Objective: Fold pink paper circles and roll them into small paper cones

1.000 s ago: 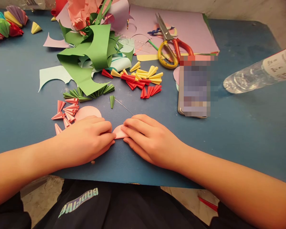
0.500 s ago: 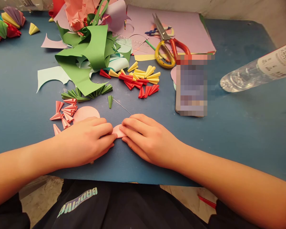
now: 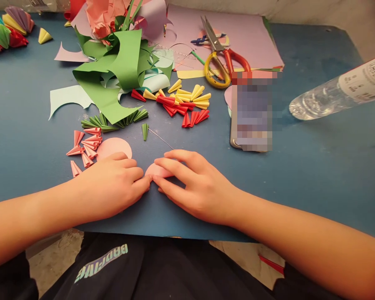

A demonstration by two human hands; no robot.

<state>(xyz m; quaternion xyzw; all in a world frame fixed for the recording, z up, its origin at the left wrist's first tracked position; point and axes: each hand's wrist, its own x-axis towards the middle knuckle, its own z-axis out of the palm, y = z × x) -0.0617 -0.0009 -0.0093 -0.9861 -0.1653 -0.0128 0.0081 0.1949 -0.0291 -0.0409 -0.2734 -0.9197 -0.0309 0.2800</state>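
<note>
The left hand (image 3: 115,183) is pinching one end of a folded pink paper (image 3: 153,170) with its fingers. The right hand (image 3: 203,183) is spreading its fingers over the other side, but nobody can tell if its thumb is gripping underneath. The paper is lying on the table (image 3: 300,175), right between both hands' fingers.

Lots of little cones are sitting there finished: pink cones (image 3: 94,131) beyond the left fingers, and green cones (image 3: 133,118), red cones (image 3: 165,101) and yellow cones (image 3: 201,98) farther past the fingertips. The folded piece seems to be only partly done. A flat pink circle (image 3: 115,148) is waiting just beyond the left fingers, not folded yet.
</note>
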